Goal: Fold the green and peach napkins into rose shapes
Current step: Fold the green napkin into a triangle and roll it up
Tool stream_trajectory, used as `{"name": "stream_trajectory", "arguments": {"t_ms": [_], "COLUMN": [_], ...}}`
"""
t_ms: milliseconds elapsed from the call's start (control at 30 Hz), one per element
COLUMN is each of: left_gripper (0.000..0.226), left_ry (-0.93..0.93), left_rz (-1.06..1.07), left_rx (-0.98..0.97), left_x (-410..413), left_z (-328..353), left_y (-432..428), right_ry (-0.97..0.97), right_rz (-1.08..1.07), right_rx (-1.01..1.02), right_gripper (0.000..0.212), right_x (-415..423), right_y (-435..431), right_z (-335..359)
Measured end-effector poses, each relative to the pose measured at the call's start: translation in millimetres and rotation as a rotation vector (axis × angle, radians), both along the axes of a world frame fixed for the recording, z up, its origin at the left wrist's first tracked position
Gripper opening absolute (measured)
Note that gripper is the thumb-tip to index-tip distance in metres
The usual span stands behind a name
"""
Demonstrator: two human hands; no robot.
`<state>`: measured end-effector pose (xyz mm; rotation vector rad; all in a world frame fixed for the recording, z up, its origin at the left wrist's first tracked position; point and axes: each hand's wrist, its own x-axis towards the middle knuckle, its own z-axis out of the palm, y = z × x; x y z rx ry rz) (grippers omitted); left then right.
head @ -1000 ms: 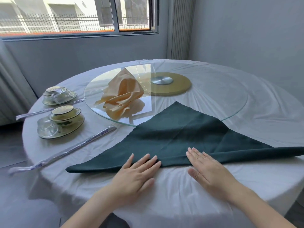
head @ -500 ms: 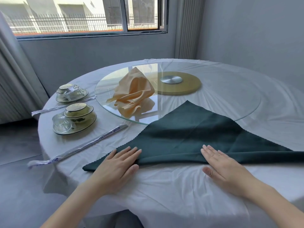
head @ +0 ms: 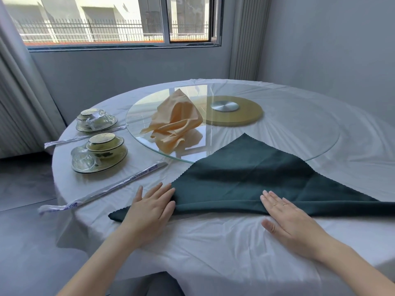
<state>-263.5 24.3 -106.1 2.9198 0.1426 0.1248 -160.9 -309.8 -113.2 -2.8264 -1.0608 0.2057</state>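
On the near side of the round table (head: 213,248), the green napkin (head: 245,174) lies folded into a wide triangle, its long doubled edge toward me and its tip resting up on the rim of the glass turntable (head: 320,146). My left hand (head: 151,208) lies flat over the left stretch of that edge, fingers straight and close together, with the napkin's left corner poking out beside my palm. My right hand (head: 286,214) presses flat on the same edge further along, fingers side by side on the cloth, thumb splayed out on the tablecloth; neither hand pinches anything. I judge this to be the creasing of the base fold, the early part of the green rose. The next move, I think, calls for curling my fingertips under that edge and rolling it toward the tip in an even band, both hands moving together so the roll doesn't skew. The peach napkin (head: 177,122) sits in a loose crumpled heap on the turntable, well apart from my hands, not yet shaped.
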Motion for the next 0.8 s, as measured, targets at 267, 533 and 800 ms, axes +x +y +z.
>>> {"name": "stream_trajectory", "arguments": {"t_ms": [267, 533, 800], "left_gripper": [0.029, 0.021, 0.022], "left_ry": [-0.313, -0.345, -0.181], "left_rz": [-0.411, -0.427, -0.417], "left_rx": [-0.034, -0.032, -0.060], "left_x": [23.6, 33.4, 35.8], "left_z": [-3.0, -10.3, 3.9], "left_y": [-79.5, -74.6, -67.7], "right_ry": [0.023, -0.328, -0.361], "right_rz": [0.024, -0.042, 0.071], "right_rx": [0.100, 0.437, 0.434], "right_gripper": [0.087, 0.020, 0.012], "right_x": [8.7, 20.5, 9.7], "right_y": [-3.8, -62.9, -68.7], "right_z": [-1.7, -6.3, 0.5]}}
